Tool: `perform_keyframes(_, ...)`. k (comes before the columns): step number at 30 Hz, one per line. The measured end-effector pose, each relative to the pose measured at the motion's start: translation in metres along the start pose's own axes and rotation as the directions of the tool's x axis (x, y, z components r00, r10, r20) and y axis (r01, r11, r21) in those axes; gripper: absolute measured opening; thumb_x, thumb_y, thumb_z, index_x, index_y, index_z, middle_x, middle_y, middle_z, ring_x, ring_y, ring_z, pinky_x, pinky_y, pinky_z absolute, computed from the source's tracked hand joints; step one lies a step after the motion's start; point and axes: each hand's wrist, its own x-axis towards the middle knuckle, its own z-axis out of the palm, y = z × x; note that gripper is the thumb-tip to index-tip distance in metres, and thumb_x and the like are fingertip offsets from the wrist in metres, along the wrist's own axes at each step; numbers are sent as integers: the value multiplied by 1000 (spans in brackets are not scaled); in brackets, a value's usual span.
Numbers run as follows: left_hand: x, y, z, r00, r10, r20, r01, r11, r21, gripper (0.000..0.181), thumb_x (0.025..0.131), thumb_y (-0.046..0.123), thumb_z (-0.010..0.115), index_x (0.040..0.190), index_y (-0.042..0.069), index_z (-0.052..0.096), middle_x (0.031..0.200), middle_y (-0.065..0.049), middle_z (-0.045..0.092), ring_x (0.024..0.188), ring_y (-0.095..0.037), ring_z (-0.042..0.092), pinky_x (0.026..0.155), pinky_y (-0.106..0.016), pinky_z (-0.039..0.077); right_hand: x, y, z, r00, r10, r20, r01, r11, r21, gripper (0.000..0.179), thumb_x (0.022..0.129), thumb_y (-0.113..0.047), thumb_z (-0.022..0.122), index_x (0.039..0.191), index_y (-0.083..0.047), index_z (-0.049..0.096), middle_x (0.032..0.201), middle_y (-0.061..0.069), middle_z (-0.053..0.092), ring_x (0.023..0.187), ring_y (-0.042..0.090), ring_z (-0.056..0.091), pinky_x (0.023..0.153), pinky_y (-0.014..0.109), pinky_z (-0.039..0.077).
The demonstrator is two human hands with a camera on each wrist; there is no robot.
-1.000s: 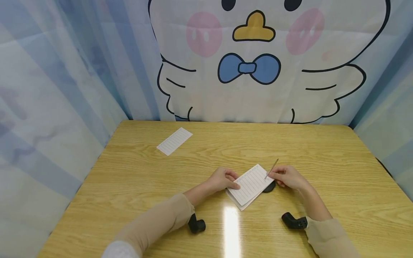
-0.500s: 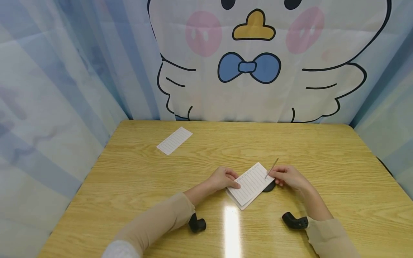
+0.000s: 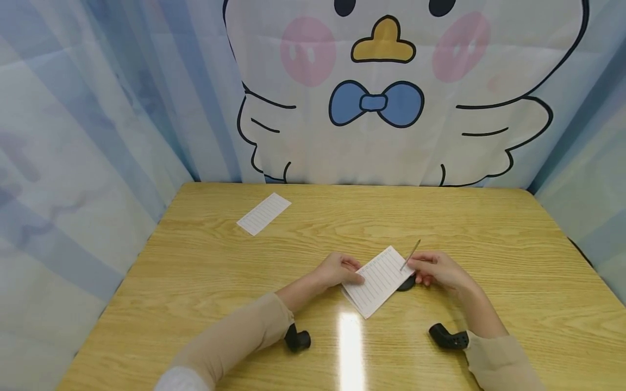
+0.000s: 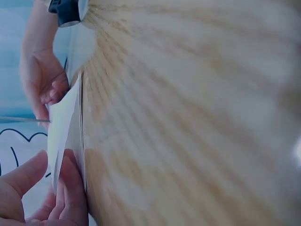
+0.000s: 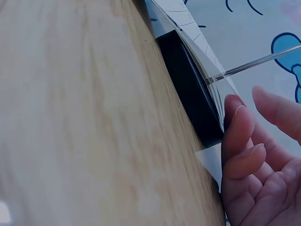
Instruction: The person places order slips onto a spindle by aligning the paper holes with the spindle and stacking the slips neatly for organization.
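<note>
A receipt spike has a black round base [image 3: 406, 283] and a thin metal rod [image 3: 411, 254]. The rod sticks up through white lined paper slips [image 3: 379, 279] near their right corner; the right wrist view shows the base under the layered paper. My left hand [image 3: 337, 270] holds the left end of the top slip, thumb above and fingers below; in the left wrist view that sheet [image 4: 63, 122] bows away from those beneath. Beside the rod, my right hand [image 3: 435, 267] pinches the slip's right corner, with its lower fingers curled [image 5: 244, 160] in the right wrist view.
Another lined slip [image 3: 264, 214] lies flat at the back left of the wooden table [image 3: 195, 282]. Black camera mounts [image 3: 297, 339] stick out at both wrists. A curtain with a cartoon figure [image 3: 376, 141] hangs behind the table edge.
The top slip has shifted slightly and now covers more of the slips under it at the near corner. Both hands stay almost where they were.
</note>
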Motion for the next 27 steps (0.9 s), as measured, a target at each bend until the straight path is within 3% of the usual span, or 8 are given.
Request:
perform_keyframes(7, -1, 1, -18, 995, -32, 94, 37, 998, -50, 27, 81, 6, 66, 106, -4, 61, 78, -5, 63, 63, -11, 57, 55, -23, 49, -2, 1, -2, 998, -14, 54, 10, 998, 67, 11, 92, -18, 56, 99, -12, 61, 72, -3, 60, 59, 5, 54, 51, 18, 43)
perform_keyframes(10, -2, 1, -33, 987, -45, 156, 55, 997, -57, 31, 84, 6, 62, 111, -5, 56, 84, -9, 64, 66, -13, 60, 59, -26, 52, -2, 1, -2, 997, -21, 69, 16, 997, 80, 11, 92, -17, 55, 100, -12, 60, 73, -3, 61, 59, 5, 54, 51, 18, 43)
perform_keyframes(13, -4, 2, -50, 985, -55, 164, 59, 998, -19, 33, 85, 8, 60, 114, -5, 53, 87, -10, 64, 66, -14, 60, 60, -27, 52, -2, 2, -3, 997, -16, 72, 10, 996, 85, 11, 92, -17, 56, 100, -12, 60, 74, -4, 61, 60, 5, 54, 51, 18, 43)
perform_keyframes(17, -4, 6, -84, 998, -1, 55, -4, 995, 96, 33, 87, 11, 59, 116, -5, 53, 92, -14, 64, 71, -20, 62, 62, -31, 52, -1, 2, -2, 998, -14, 68, 8, 996, 90, 10, 91, -17, 57, 99, -13, 61, 74, -4, 60, 59, 5, 54, 51, 18, 42)
perform_keyframes(20, -3, 9, -115, 997, 36, -62, -25, 984, 178, 35, 89, 13, 57, 119, -5, 52, 102, -19, 62, 84, -30, 63, 71, -37, 52, -1, 3, -1, 998, -12, 64, 6, 996, 92, 9, 91, -16, 57, 98, -14, 62, 73, -4, 60, 59, 5, 53, 50, 18, 42)
perform_keyframes(23, -5, 12, -143, 985, 52, -167, -8, 967, 256, 37, 91, 16, 55, 122, -4, 51, 110, -21, 58, 96, -35, 59, 79, -41, 49, -1, 3, -1, 998, -5, 59, -1, 996, 91, 9, 90, -16, 58, 98, -14, 62, 74, -4, 60, 59, 5, 53, 50, 18, 41)
perform_keyframes(27, -4, 11, -169, 955, 73, -287, 35, 934, 354, 38, 91, 18, 55, 123, -2, 51, 112, -20, 57, 99, -33, 56, 81, -40, 46, 0, 3, -1, 999, 2, 53, -7, 996, 88, 13, 90, -17, 59, 101, -11, 61, 74, -3, 60, 59, 5, 53, 50, 18, 41)
